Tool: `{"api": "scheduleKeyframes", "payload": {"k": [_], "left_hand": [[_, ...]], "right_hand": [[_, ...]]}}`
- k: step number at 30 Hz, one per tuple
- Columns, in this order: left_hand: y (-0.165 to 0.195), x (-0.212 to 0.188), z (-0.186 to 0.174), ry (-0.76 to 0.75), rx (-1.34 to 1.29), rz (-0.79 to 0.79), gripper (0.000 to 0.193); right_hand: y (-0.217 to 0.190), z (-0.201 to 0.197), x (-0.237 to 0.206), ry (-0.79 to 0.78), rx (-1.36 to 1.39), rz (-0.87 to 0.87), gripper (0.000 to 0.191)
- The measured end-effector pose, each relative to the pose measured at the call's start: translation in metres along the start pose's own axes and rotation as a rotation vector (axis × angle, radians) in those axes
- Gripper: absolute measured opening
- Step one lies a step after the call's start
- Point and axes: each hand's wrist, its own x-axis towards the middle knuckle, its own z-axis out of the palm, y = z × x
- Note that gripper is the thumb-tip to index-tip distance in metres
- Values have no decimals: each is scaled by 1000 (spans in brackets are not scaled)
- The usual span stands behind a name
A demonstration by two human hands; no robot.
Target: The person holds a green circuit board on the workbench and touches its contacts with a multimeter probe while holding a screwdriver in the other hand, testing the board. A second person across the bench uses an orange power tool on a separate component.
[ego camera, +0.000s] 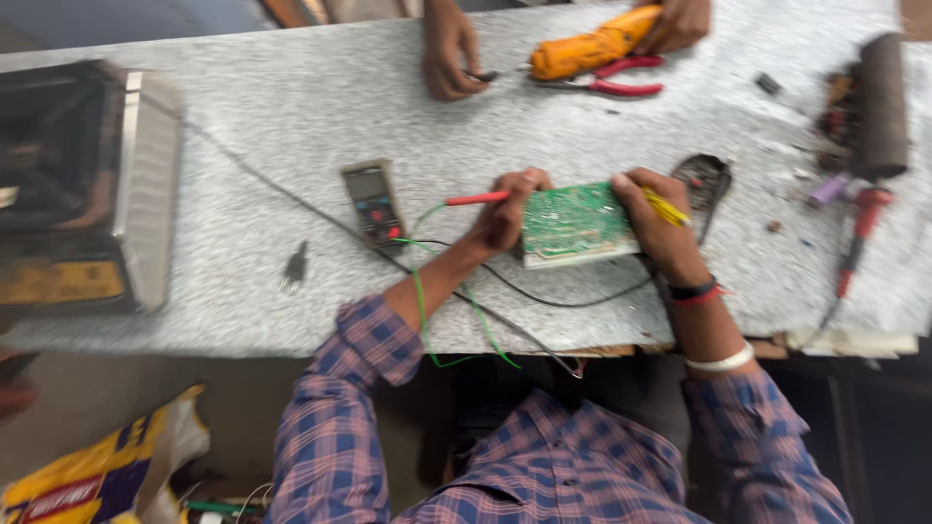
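The green circuit board (573,223) sat tilted on the speckled grey worktop (243,116), just right of the dark multimeter (374,204), held up between both hands. It looked light, thin and stiff, and I judged it brittle at the solder side; the bare edges were the place to grip, clear of the tracks. Its face was pale green with fine lighter traces and a whitish lower rim, though motion blur hid the detail.

The left hand (505,213) curled against the board's left edge, fingers closed around a red probe (476,198) that pointed away from the board towards the multimeter. The right hand (660,228) clamped the board's right edge, with what seemed a yellow-handled tool (668,208) pinched in the same fingers. Black and green leads (456,291) trailed below the board. Beyond the board, another person's hands (449,53) held an orange tool (592,44) beside red pliers (612,82).
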Motion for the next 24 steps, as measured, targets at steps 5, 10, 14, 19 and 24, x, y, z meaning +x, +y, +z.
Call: {"api": "scheduleKeyframes", "payload": {"k": [5,10,14,19,24], "left_hand": [[2,-3,-2,17,17,-14,60],[0,0,-2,-14,34,8,59],[-1,0,-2,-16,-24,-35,58],[3,0,1,10,-6,-49,60],[4,2,1,13,-89,-131,61]], "right_hand": [[1,2,2,-2,18,52,32],[-2,2,0,9,4,14,33],[-8,-2,0,17,16,22,31],[-12,-1,1,10,42,-6,30],[-6,-1,1,-17,73,27,32]]}}
